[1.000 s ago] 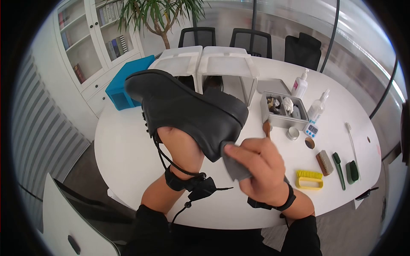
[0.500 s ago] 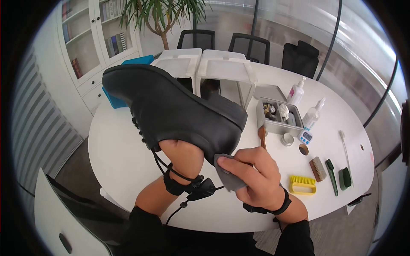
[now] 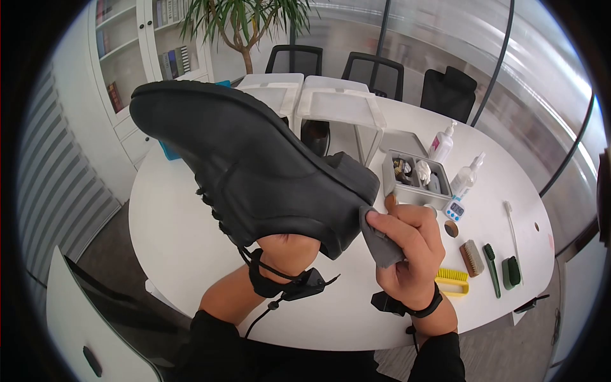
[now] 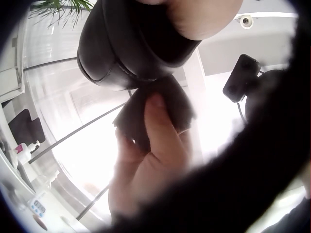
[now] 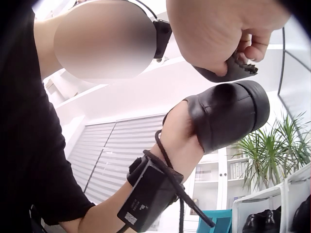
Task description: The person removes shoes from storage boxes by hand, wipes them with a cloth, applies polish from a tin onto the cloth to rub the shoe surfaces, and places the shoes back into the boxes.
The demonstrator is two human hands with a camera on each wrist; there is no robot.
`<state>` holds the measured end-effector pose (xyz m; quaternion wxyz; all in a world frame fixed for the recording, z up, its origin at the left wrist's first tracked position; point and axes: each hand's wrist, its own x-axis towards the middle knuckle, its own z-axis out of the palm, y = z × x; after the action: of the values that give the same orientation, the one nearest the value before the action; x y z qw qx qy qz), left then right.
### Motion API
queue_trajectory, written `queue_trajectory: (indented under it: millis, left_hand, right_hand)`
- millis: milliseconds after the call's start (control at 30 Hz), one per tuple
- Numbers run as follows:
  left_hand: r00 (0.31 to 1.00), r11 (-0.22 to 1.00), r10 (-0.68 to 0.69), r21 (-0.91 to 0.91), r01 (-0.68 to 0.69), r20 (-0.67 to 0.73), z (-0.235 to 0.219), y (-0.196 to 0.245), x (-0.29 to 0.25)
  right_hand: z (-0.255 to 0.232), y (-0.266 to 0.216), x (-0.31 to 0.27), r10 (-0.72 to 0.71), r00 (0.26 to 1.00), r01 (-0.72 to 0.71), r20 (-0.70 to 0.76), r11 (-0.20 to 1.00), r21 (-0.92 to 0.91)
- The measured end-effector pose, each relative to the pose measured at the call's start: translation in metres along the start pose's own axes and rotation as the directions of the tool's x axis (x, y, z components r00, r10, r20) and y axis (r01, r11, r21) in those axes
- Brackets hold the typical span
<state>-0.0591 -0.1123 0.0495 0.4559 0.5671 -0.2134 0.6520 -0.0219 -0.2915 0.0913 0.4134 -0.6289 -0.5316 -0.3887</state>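
A black lace-up boot (image 3: 273, 172) is held up over the table, its sole facing up and its toe at the upper left. My left hand (image 3: 289, 251) reaches into its opening, so the fingers are hidden. At the heel end, my right hand (image 3: 414, 251) pinches a grey cloth (image 3: 382, 248) against the boot's back. The left wrist view shows the thumb on the cloth (image 4: 170, 97), right under the boot (image 4: 109, 53). From the right wrist, the cloth (image 5: 226, 73) appears just above the boot's heel end (image 5: 233, 109).
On the white table (image 3: 172, 223), an open metal box (image 3: 417, 191), bottles (image 3: 466, 178), a timer (image 3: 455, 209) and several brushes, one yellow (image 3: 453, 290), stand or lie to the right. Two white shoe boxes (image 3: 340, 102) stand behind the boot.
The boot's toe has swung left and slightly up, and the boot looks larger. My right hand has moved a little right with the cloth, which stays at the heel end.
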Motion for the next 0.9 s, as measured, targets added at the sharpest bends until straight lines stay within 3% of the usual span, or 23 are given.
queue_trajectory:
  millis: [167,233,367,433,567,633,900]
  left_hand:
    - [0.999,0.998,0.0,0.057,-0.003,0.05,-0.002,-0.003,-0.002]
    - [0.99,0.992,-0.104,0.055,0.109,-0.096,-0.003,-0.007,-0.008]
    - [0.991,0.992,-0.107,0.063,0.113,-0.081,-0.002,-0.008,-0.01]
    - [0.984,0.982,-0.101,0.147,0.122,-0.145,-0.002,-0.007,-0.007]
    - [0.991,0.972,-0.132,0.199,0.122,0.037,-0.01,0.007,0.003]
    - [0.905,0.898,-0.426,0.118,0.424,-0.011,-0.006,0.014,0.005]
    - [0.849,0.879,-0.476,0.104,0.465,0.23,0.011,-0.002,0.002]
  right_hand:
    - [0.001,-0.007,-0.002,-0.004,0.993,-0.002,0.114,0.999,0.053]
    - [0.001,-0.007,-0.004,-0.057,0.994,0.047,0.099,0.995,0.092]
    - [-0.004,-0.009,-0.002,0.017,0.995,-0.027,0.096,0.993,0.111]
    - [0.006,-0.009,-0.006,-0.072,0.995,0.065,0.066,0.993,0.098]
    - [0.004,-0.013,-0.01,-0.104,0.991,0.09,0.084,0.984,0.154]
    - [0.001,-0.014,-0.01,-0.106,0.992,0.094,0.07,0.984,0.152]
    - [-0.001,-0.023,-0.008,-0.156,0.983,0.175,-0.1,0.959,0.221]
